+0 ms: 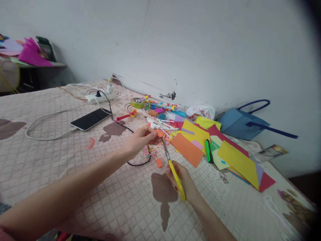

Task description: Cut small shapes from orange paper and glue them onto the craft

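Note:
Between its thumb and fingers, my left hand point(142, 141) pinches a small piece of orange paper point(159, 133). My right hand point(181, 179) is wrapped round the yellow handles of a pair of scissors point(176, 177). The metal blades point away from me, their tips at the lower edge of the orange paper; whether they are cutting into it I cannot tell. A small orange paper square point(159, 163) lies on the cloth just below the blades. Tiny paper clippings point(149, 152) are scattered beneath and beside my left hand.
Coloured paper sheets point(187, 149) and a green box cutter point(208, 151) lie to the right. A blue bag point(243, 124) leans by the wall. On the left are a tablet point(90, 119) on a cable and a white power strip point(101, 97). A tape roll point(137, 102) sits farther back.

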{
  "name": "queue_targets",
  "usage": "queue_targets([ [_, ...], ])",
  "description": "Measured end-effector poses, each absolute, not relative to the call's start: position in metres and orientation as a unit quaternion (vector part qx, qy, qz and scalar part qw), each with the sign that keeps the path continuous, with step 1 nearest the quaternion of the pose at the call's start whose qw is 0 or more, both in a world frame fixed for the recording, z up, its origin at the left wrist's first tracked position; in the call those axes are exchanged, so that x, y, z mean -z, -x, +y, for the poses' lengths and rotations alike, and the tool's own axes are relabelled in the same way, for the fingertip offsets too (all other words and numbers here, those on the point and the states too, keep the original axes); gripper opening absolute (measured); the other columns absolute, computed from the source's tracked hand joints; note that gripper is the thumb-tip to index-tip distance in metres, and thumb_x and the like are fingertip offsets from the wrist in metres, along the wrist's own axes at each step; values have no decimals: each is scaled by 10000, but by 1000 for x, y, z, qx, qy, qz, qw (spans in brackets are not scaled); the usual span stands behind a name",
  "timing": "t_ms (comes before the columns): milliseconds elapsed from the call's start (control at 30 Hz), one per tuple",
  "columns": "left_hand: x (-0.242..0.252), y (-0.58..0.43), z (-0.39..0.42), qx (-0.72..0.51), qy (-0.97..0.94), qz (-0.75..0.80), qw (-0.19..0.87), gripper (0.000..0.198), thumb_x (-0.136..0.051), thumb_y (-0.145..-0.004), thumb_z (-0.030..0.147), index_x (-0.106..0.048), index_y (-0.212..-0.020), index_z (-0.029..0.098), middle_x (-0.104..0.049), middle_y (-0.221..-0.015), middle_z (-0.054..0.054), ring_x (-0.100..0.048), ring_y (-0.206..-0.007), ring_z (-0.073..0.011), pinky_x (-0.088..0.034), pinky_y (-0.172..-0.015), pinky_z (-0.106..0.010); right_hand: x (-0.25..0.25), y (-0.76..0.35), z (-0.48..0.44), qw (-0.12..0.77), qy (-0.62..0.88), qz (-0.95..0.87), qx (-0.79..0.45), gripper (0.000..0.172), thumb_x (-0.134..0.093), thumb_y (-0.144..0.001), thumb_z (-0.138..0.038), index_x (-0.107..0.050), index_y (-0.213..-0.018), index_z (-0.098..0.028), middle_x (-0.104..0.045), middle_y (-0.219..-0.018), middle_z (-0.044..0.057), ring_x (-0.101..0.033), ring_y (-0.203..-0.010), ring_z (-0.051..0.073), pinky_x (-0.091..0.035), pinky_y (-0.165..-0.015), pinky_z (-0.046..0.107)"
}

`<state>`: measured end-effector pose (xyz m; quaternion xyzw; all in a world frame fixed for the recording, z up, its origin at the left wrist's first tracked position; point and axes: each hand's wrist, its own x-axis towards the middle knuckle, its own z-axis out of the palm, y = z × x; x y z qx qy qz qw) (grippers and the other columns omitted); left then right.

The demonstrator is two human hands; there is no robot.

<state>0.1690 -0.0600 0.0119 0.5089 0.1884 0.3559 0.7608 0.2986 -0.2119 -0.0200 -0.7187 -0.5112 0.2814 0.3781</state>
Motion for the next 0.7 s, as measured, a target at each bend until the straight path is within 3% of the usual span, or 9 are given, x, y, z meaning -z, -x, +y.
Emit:
queue_targets([
  [267,-13,-169,-60,-345,-521,205,754,184,-675,-746,275,-575,-779,125,-679,-787,-51,-643,-680,-115,-520,-713,-268,17,-296,-211,370,720,-514,-283,324,-515,-761,-507,-435,-659,-210,-361,-473,-69,-328,-387,78,-289,-359,198],
  [700,-12,-170,-61,-348,-507,194,764,184,-662,-760,244,-518,-736,131,-668,-757,-38,-642,-678,-112,-521,-708,-270,22,-298,-211,373,713,-540,-245,283,-457,-795,-445,-409,-650,-207,-352,-501,-64,-314,-396,68,-281,-367,189],
])
